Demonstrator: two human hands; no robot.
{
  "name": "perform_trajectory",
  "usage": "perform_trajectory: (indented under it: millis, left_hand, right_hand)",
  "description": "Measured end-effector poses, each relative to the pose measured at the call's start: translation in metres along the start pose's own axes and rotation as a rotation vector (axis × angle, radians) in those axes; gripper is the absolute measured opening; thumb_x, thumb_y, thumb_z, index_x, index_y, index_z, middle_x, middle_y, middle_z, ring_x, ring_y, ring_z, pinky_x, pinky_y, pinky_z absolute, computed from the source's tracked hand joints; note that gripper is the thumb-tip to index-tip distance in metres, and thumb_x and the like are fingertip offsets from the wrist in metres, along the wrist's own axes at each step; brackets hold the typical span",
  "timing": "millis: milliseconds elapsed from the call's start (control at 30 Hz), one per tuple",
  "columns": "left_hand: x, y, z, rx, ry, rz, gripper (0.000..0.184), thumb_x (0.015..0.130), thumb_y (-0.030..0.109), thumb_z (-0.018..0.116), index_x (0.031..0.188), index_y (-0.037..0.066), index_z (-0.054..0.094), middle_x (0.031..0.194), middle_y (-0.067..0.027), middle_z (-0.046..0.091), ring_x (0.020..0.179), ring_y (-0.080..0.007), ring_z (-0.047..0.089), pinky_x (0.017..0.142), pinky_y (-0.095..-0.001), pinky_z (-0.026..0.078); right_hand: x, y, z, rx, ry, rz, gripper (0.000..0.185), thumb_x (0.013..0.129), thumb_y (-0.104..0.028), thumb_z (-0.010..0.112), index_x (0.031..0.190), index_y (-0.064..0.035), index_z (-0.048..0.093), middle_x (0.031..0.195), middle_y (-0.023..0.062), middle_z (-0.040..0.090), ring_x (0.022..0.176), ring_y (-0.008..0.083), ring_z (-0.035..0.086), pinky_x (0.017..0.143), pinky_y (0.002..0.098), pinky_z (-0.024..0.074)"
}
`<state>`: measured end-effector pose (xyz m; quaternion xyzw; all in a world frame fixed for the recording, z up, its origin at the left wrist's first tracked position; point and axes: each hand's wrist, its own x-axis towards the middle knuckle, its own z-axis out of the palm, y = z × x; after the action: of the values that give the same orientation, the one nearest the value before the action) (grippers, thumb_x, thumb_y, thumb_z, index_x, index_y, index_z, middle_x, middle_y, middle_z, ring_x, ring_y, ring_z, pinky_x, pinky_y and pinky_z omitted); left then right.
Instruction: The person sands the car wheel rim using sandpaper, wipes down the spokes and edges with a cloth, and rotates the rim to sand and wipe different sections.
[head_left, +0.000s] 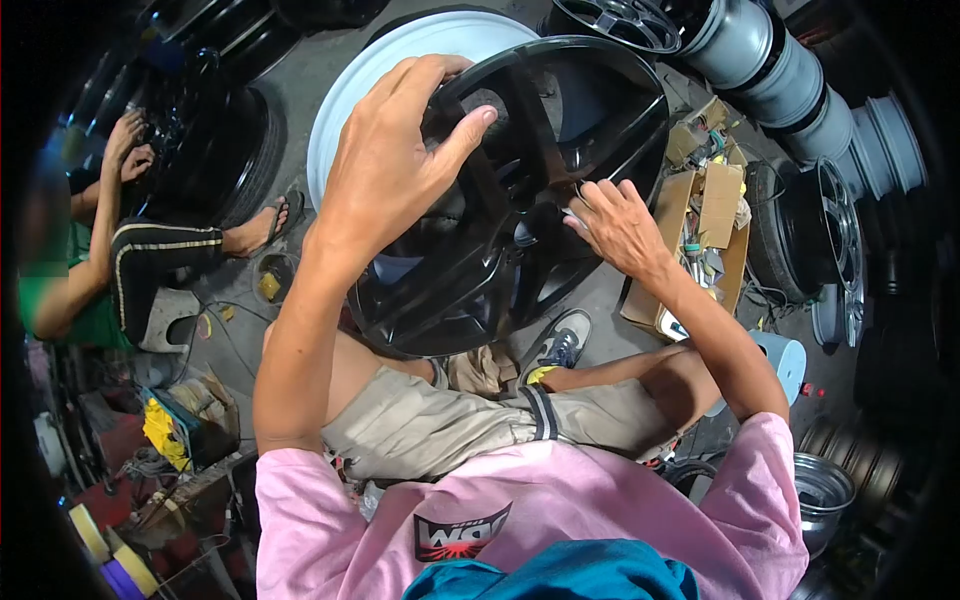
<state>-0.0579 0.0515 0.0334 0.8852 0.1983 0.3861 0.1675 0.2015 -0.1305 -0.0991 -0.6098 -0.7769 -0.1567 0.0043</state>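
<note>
In front of me, above the hems of my beige shorts [440,420], is a round, glossy black wheel rim [520,195] with broad spokes, its spoked face turned up toward me and tilted. Seen from here it makes an oval whose long axis runs from lower left, near my left knee, to upper right. My left hand [395,145] lies over its upper-left edge, thumb spread wide of the bent fingers; I cannot tell how firmly the fingertips bear on it. My right hand [620,225] is pinched on a small pale piece [572,210], too unclear to name, against the spokes just right of the hub. A large silvery-white wheel [340,110] lies beyond the black one, and an opened brown cardboard box [722,205] sits to the right
</note>
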Motion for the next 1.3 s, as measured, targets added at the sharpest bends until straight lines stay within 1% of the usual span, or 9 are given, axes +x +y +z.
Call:
perform_trajectory:
  millis: [233,400,533,700,800,900,1033,1100,1300]
  left_hand:
    - [0.000,0.000,-0.004,-0.035,-0.016,-0.022,0.040,0.094,0.023,0.080,0.123,-0.002,0.070,0.119,-0.0228,0.073,0.110,-0.0418,0.071,0.097,-0.0446,0.056]
    - [-0.005,-0.001,-0.002,-0.011,-0.005,-0.027,0.043,0.095,0.024,0.080,0.125,-0.004,0.068,0.122,-0.0218,0.073,0.113,-0.0379,0.071,0.102,-0.0423,0.053]
    - [-0.007,-0.001,-0.002,-0.009,-0.004,-0.025,0.043,0.094,0.026,0.080,0.126,-0.001,0.069,0.124,-0.0223,0.072,0.115,-0.0414,0.069,0.101,-0.0455,0.055]
    - [-0.007,-0.001,-0.005,-0.037,-0.026,-0.082,0.046,0.095,0.026,0.080,0.127,-0.005,0.067,0.123,-0.0231,0.072,0.115,-0.0387,0.070,0.103,-0.0423,0.053]
    - [-0.008,0.002,-0.007,-0.078,-0.049,-0.110,0.047,0.095,0.026,0.080,0.127,-0.004,0.067,0.124,-0.0228,0.072,0.116,-0.0387,0.070,0.103,-0.0433,0.053]
    - [-0.010,0.003,-0.005,-0.036,-0.037,-0.082,0.048,0.094,0.027,0.081,0.128,-0.004,0.067,0.127,-0.0226,0.071,0.119,-0.0385,0.068,0.104,-0.0444,0.052]
    - [-0.014,0.000,-0.005,-0.019,0.018,-0.063,0.045,0.093,0.026,0.081,0.127,0.002,0.067,0.121,-0.0197,0.071,0.117,-0.0398,0.066,0.100,-0.0464,0.053]
    - [-0.013,0.001,-0.006,-0.030,-0.005,-0.086,0.046,0.093,0.027,0.081,0.128,0.002,0.067,0.122,-0.0192,0.070,0.119,-0.0387,0.065,0.102,-0.0462,0.052]
    - [-0.014,0.000,-0.004,-0.016,-0.010,-0.094,0.048,0.093,0.030,0.081,0.130,0.003,0.067,0.126,-0.0188,0.069,0.121,-0.0382,0.064,0.104,-0.0467,0.052]
  right_hand:
    - [-0.001,-0.082,0.041,0.923,0.548,0.729,0.037,0.114,-0.028,0.051,0.122,-0.0011,0.075,0.099,0.0103,0.063,0.091,0.0260,0.063,0.081,0.0382,0.0463]
    - [-0.046,-0.075,0.008,1.090,0.454,0.819,0.045,0.117,-0.026,0.040,0.134,0.0040,0.069,0.119,0.0204,0.068,0.112,0.0368,0.066,0.101,0.0411,0.0500]
    - [-0.018,-0.046,0.011,0.368,0.397,0.354,0.025,0.105,-0.018,0.063,0.119,-0.0002,0.074,0.094,0.0109,0.054,0.088,0.0288,0.057,0.078,0.0443,0.0440]
    - [0.007,-0.061,0.035,0.292,0.276,0.479,0.020,0.102,-0.021,0.067,0.104,-0.0027,0.074,0.101,0.0103,0.058,0.093,0.0304,0.056,0.079,0.0439,0.0430]
    - [0.017,-0.083,0.034,1.217,0.418,1.024,0.037,0.113,-0.029,0.051,0.101,-0.0008,0.071,0.080,0.0061,0.050,0.075,0.0197,0.050,0.071,0.0395,0.0409]
    - [-0.021,-0.058,0.024,2.372,0.417,1.076,0.036,0.111,-0.034,0.055,0.118,-0.0007,0.068,0.085,-0.0003,0.056,0.069,0.0082,0.037,0.067,0.0263,0.0355]
    - [-0.070,-0.073,0.009,1.834,0.379,1.193,0.039,0.113,-0.032,0.050,0.115,0.0001,0.071,0.089,0.0022,0.057,0.074,0.0111,0.045,0.069,0.0303,0.0405]
    - [-0.068,-0.083,-0.003,0.919,0.321,0.843,0.034,0.112,-0.026,0.053,0.108,0.0017,0.074,0.092,0.0074,0.058,0.081,0.0212,0.056,0.074,0.0375,0.0464]
    - [0.001,-0.060,-0.020,0.351,0.321,0.086,0.017,0.094,-0.022,0.076,0.098,-0.0047,0.073,0.095,0.0073,0.055,0.090,0.0273,0.055,0.078,0.0402,0.0453]
